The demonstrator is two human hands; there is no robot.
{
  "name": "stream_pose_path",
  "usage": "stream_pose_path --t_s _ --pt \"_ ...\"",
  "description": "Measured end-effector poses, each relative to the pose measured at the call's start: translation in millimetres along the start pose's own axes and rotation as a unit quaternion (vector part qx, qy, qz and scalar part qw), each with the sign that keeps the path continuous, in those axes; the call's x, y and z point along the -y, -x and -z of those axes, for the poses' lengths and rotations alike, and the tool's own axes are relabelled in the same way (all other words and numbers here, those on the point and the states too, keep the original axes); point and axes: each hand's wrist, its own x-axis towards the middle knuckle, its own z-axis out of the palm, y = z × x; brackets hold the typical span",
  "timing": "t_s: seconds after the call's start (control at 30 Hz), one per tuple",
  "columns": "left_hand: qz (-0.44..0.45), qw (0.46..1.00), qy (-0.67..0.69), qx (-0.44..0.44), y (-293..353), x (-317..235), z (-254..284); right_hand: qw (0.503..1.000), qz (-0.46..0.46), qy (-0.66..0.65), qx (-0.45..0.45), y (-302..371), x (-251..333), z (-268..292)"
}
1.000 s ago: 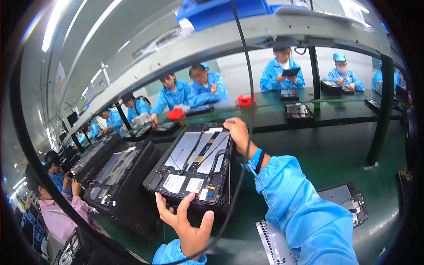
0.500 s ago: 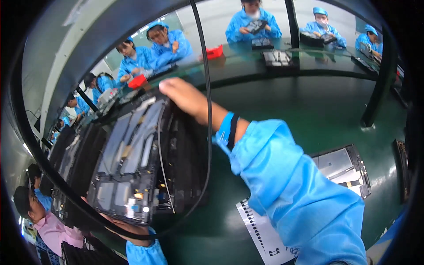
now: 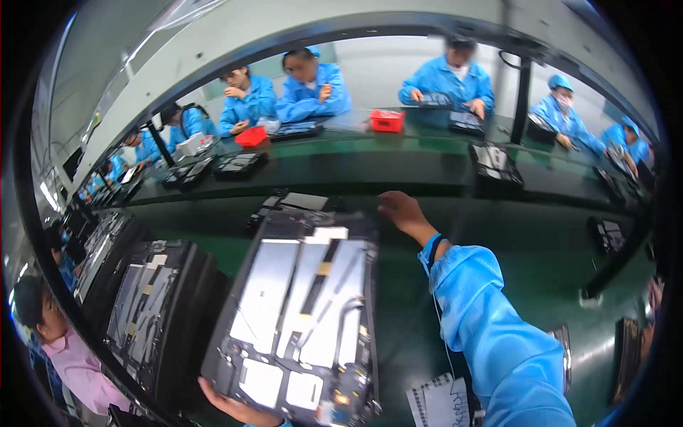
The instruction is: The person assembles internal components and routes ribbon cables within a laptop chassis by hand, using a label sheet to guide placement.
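An opened tablet [image 3: 320, 285] with silvery battery panels, dark ribbon cables and a small circuit board is tilted up in front of me. My left hand [image 3: 238, 407] grips its lower left corner from below, most of the fingers hidden under it. My right hand [image 3: 404, 212] is just past the upper right corner, fingers slightly bent and apart, with nothing visible in them. Behind the held tablet, part of another opened tablet [image 3: 302, 201] lies on the green table [image 3: 420, 285].
On the left stand stacks of opened tablets [image 3: 146, 299]. A sheet of paper [image 3: 440, 402] lies near my right forearm. Across the table, several people in blue work beside red bins [image 3: 387, 121] and more tablets [image 3: 495, 165]. A black post [image 3: 619, 245] rises at right.
My view has swung left to right across the scene. The held tablet is now apart from the stack at left, and my right hand has come off its upper edge.
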Motion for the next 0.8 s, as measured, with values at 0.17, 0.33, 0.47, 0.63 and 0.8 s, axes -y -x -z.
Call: stream_pose_path --t_s 0.17,0.33,0.47,0.63,0.8 --pt "-0.045 0.997 -0.056 -0.007 3.0 15.8 21.5 0.921 0.298 0.212 0.133 -69.6 8.8 -97.1" --pt "-0.083 0.992 -0.082 0.055 -5.5 34.1 23.4 0.929 0.302 0.113 0.181 -62.0 -57.4 -158.5" --pt "-0.083 0.981 -0.129 0.120 12.4 19.6 43.3 0.890 0.397 0.153 0.160 -49.8 -17.1 -132.7" --pt "-0.064 0.966 -0.124 0.218 17.6 12.3 48.3 0.908 0.273 0.218 0.232 -37.2 -26.6 -67.9" --pt "-0.039 0.945 -0.121 0.302 32.5 -12.4 61.3 0.927 0.202 0.244 0.199 -6.6 -26.2 18.3"
